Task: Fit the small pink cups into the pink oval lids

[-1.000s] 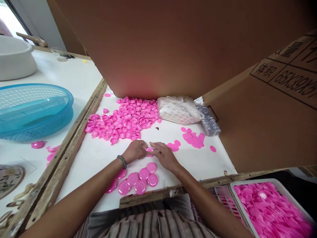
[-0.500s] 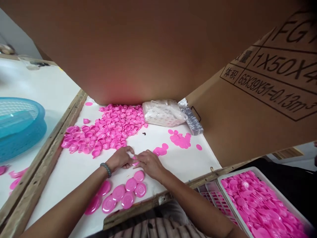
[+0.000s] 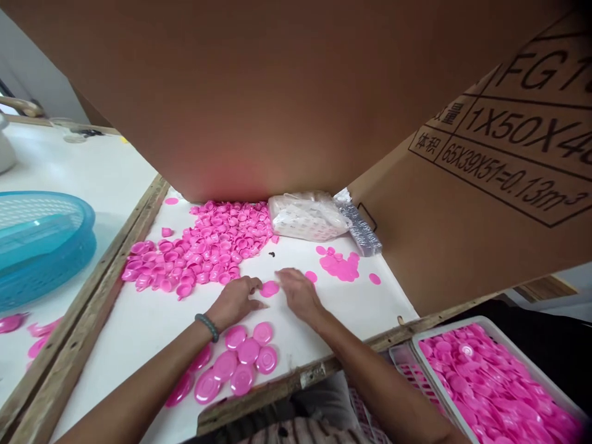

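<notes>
My left hand (image 3: 237,300), with a beaded bracelet at the wrist, rests on the white board with fingers curled, its fingertips touching a flat pink disc (image 3: 269,288). My right hand (image 3: 299,291) lies just right of that disc, fingers stretched forward and apart, holding nothing that I can see. Behind the hands is a heap of small pink cups (image 3: 203,245). Several flat pink discs (image 3: 340,265) lie scattered to the right. A group of larger pink caps (image 3: 240,359) sits near the front edge, below my left wrist.
A big cardboard box (image 3: 462,203) overhangs the board at back and right. A plastic bag (image 3: 308,217) lies under it. A blue basket (image 3: 39,243) stands at left, beyond the wooden frame (image 3: 87,311). A white tray (image 3: 568,404) of pink parts is at lower right.
The hands were pressed together on one pink piece; now they have parted, and the pink disc lies on the board between them. The view shifted slightly.
</notes>
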`<state>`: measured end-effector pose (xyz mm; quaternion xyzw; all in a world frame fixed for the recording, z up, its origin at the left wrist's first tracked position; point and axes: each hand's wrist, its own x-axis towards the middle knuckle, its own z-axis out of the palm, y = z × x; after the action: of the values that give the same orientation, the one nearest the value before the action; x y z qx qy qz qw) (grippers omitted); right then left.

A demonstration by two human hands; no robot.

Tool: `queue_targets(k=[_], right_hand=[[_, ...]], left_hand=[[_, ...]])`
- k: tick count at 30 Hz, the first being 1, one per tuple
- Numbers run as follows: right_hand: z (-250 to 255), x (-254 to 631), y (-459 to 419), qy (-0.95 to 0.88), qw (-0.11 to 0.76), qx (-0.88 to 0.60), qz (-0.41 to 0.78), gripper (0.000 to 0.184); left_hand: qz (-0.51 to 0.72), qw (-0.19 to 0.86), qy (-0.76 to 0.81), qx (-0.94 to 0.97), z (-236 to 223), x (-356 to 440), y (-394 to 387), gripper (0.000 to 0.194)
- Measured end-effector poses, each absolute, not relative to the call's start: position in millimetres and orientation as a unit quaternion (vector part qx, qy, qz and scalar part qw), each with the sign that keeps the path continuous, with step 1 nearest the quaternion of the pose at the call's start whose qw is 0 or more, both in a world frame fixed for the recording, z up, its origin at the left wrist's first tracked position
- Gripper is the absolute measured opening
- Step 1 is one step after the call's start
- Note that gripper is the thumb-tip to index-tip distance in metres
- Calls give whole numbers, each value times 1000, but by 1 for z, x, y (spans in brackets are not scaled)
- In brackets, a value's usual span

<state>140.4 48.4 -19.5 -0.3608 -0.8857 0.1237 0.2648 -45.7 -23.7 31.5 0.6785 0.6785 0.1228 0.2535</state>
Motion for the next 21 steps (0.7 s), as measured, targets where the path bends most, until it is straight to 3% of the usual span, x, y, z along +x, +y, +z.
queue_targets(k=[5,8,14,17,21], right_hand=[[-10,204,137,-770,203,-604,45,23],[-15,223,167,-776,177,-601,70,19],[-18,190,137,-813,210,-540,53,24],[-18,184,130,-789,212,-576,20,25],[-26,199,145,-752,154,-637,71,19]], left_hand=[[143,218,690,676,13,-42,-15,31],[153,222,706,655,13,-44,-14,27],[179,199,698,664,10,-41,-9,41],[185,169,698,671,7,-37,0,50],[148,158,664,716,8,-32,14,29]])
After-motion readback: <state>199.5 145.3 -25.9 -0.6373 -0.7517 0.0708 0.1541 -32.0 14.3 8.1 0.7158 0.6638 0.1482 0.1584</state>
